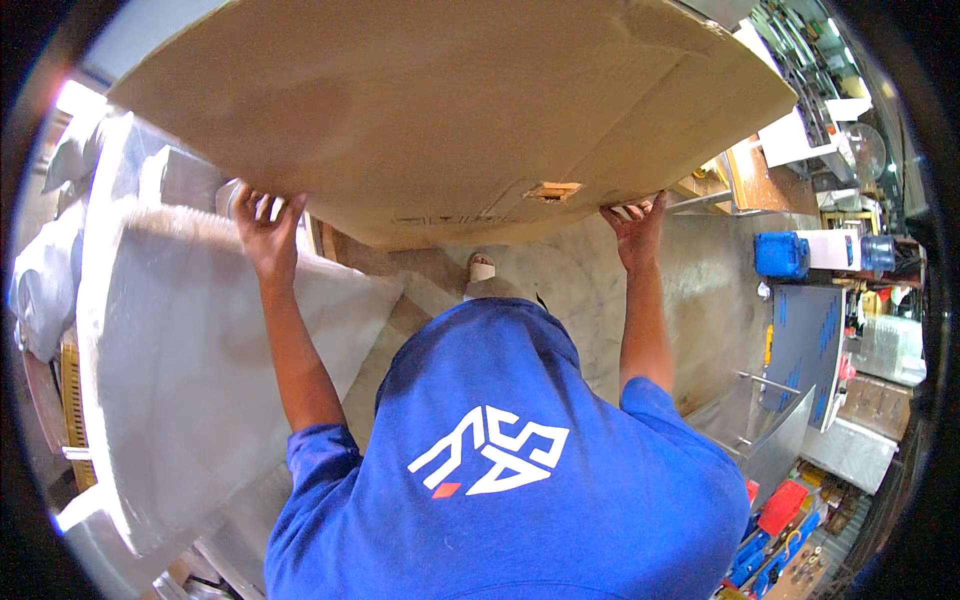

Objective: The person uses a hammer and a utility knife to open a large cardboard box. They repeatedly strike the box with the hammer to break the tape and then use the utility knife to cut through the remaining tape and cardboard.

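A large piece of brown cardboard point(450, 110) fills the upper middle of the head view, tilted up in front of me. Its near side has a crease and a small cut-out slot point(553, 191). My left hand point(268, 222) grips the lower edge toward the left, fingers curled at the rim. Farther right along that edge, my right hand point(637, 228) is closed on the cardboard too, with the fingertips partly hidden. Both arms are stretched forward. Whether the cardboard is a flat sheet or one side of a box, I cannot tell.
Close on the left stands a large item in cloudy plastic wrap point(220, 340). Concrete floor point(690, 300) lies under the cardboard, with a foot point(481, 268) on it. To the right are a blue jug point(781, 256), a dark blue panel point(805, 335) and red tool items point(782, 507).
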A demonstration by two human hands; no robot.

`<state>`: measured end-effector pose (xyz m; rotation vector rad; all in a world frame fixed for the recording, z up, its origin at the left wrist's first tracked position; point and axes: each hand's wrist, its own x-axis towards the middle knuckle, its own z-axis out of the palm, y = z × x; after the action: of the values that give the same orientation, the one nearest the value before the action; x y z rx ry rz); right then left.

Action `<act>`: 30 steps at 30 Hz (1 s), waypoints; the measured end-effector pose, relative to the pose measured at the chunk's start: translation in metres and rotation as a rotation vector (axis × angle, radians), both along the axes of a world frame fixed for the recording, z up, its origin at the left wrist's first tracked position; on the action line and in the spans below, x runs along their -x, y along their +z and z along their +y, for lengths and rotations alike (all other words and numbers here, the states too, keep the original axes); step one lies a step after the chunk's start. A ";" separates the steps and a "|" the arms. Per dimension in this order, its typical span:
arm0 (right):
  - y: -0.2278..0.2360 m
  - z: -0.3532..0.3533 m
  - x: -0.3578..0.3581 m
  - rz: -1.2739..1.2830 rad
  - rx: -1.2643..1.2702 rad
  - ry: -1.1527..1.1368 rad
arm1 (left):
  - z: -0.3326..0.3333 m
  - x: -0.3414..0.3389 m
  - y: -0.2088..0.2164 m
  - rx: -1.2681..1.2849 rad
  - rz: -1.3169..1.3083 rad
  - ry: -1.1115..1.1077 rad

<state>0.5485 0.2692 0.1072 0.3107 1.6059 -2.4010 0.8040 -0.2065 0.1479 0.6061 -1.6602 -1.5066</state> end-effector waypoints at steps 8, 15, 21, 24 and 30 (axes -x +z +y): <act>-0.015 -0.007 -0.019 0.104 0.052 -0.018 | -0.009 -0.012 -0.006 -0.001 -0.058 0.093; -0.001 -0.020 -0.022 0.108 -0.218 -0.010 | 0.013 0.004 0.013 0.010 -0.143 0.249; 0.002 -0.018 -0.017 0.145 -0.275 0.046 | 0.009 0.003 0.006 0.008 -0.108 0.230; -0.007 -0.018 -0.014 0.146 -0.316 0.004 | 0.013 0.005 0.007 0.043 -0.125 0.227; -0.007 -0.024 -0.013 0.121 -0.325 -0.073 | 0.021 0.010 -0.009 0.084 -0.036 0.283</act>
<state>0.5616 0.2454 0.1007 0.2897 2.0776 -2.2411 0.7938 -0.1854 0.1390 0.7906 -1.5806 -1.2237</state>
